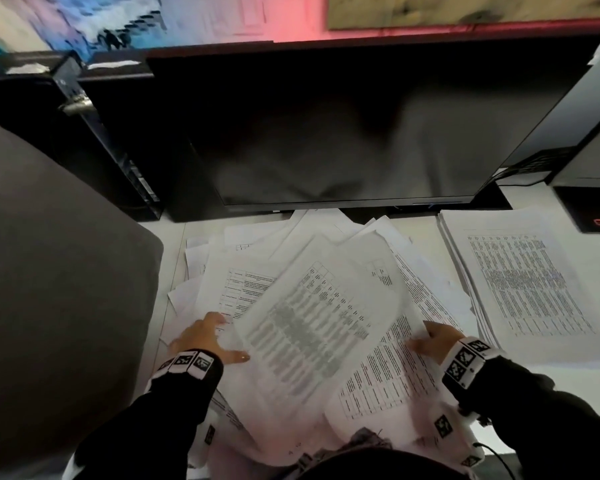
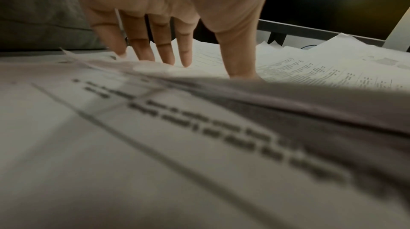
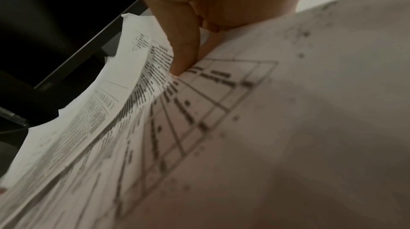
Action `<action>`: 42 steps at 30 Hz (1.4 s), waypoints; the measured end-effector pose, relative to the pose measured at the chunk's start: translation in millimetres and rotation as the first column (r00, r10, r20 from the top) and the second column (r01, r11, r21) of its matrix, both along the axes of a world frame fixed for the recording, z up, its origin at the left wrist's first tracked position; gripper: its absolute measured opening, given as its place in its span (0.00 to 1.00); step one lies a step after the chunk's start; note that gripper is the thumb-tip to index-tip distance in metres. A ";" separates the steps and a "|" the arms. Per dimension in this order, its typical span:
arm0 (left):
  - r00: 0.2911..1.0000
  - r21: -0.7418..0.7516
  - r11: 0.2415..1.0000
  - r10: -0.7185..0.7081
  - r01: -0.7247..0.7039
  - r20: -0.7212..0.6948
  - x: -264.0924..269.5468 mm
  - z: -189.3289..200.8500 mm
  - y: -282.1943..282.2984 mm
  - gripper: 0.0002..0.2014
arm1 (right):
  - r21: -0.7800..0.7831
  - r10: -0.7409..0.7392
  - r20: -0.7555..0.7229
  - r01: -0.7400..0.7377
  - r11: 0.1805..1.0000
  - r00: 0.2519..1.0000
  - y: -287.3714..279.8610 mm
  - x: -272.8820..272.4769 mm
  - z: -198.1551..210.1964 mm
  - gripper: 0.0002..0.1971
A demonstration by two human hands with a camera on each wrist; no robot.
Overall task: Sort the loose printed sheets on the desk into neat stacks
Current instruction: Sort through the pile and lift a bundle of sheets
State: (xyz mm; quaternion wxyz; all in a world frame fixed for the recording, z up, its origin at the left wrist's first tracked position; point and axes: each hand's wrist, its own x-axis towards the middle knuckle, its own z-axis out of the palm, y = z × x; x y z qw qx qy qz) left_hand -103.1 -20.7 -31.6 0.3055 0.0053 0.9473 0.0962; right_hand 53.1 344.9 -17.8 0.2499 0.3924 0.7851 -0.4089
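Centrally, thin matte printed sheets [image 1: 312, 323] fan loosely; left hand [image 1: 201, 337] presses them flat-fingered, right hand [image 1: 433, 341] pinches a curling sheet [image 3: 137, 82]. Squared stack [image 1: 520, 282] at right.

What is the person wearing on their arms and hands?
Both arms have long black sleeves. Each wrist wears a white band printed with black square code markers: left hand, right hand. The hands are bare, no gloves. A thin black cable runs by the right sleeve.
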 end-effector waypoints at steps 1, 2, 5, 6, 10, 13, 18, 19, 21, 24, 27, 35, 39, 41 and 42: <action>0.997 0.039 0.999 -0.014 0.011 0.071 1.8 1.6 2.1 0.33 | 0.024 -0.001 0.007 0.001 1.000 1.000 1.8 -0.8 -0.8 0.13; 0.990 0.089 0.996 -0.036 0.024 0.137 4.8 2.0 5.1 0.28 | 0.045 0.001 0.018 -0.002 0.999 1.000 2.3 -1.5 -0.4 0.14; 0.975 0.198 0.980 -0.065 0.022 0.210 17.8 3.3 17.8 0.24 | 0.067 -0.025 0.018 0.024 0.997 1.000 -0.3 -4.6 1.3 0.15; 0.976 0.226 0.974 -0.051 0.002 0.210 22.4 3.8 22.0 0.24 | 0.081 -0.048 0.018 0.047 0.996 0.999 -3.4 -6.7 4.0 0.15; 0.962 0.291 0.956 -0.045 -0.036 0.268 43.4 11.2 42.7 0.25 | 0.027 -0.143 0.002 0.143 0.989 0.990 -14.9 -10.3 6.4 0.32; 0.935 0.351 0.936 -0.140 0.017 0.327 61.0 13.4 56.8 0.23 | -0.132 -0.247 -0.082 0.236 0.963 0.965 -16.4 -10.0 -9.5 0.34; 0.941 0.389 0.920 -0.085 -0.052 0.327 65.1 14.5 42.9 0.15 | 0.028 -0.197 -0.076 0.200 0.979 0.977 -18.5 -9.1 -10.8 0.22; 0.944 0.399 0.909 -0.015 -0.124 0.329 62.8 12.7 35.3 0.14 | 0.045 -0.227 -0.101 0.232 0.972 0.969 -15.7 -7.4 -10.5 0.21; 0.938 0.361 0.904 0.109 -0.231 0.329 57.6 9.3 18.7 0.16 | 0.062 -0.292 -0.148 0.304 0.951 0.945 -12.2 -2.3 -9.4 0.20; 0.920 0.298 0.892 0.250 -0.341 0.303 52.4 8.4 -5.4 0.15 | 0.043 -0.366 -0.176 0.378 0.925 0.914 -5.9 7.1 -10.2 0.18; 0.968 0.064 0.969 0.231 -0.238 0.096 52.6 11.3 -26.9 0.12 | 0.020 -0.417 -0.187 0.428 0.903 0.889 -2.5 12.8 -14.2 0.17; 0.635 0.234 0.595 0.673 -0.769 0.379 51.8 -2.5 -36.6 0.24 | 0.047 -0.416 -0.154 0.427 0.903 0.896 -1.1 12.6 -15.9 0.18; 0.480 0.453 0.241 0.691 -0.858 0.541 46.2 -4.8 -23.1 0.12 | 0.071 -0.375 -0.133 0.387 0.919 0.917 -1.0 11.4 -14.9 0.18; 0.498 0.529 0.188 0.680 -0.828 0.538 43.7 -1.3 -16.5 0.07 | 0.081 -0.338 -0.106 0.347 0.934 0.935 -1.1 12.2 -13.8 0.18; 0.524 0.563 0.194 0.680 -0.803 0.513 41.6 -1.5 -15.3 0.10 | 0.083 -0.326 -0.096 0.334 0.939 0.941 -1.1 12.7 -13.3 0.17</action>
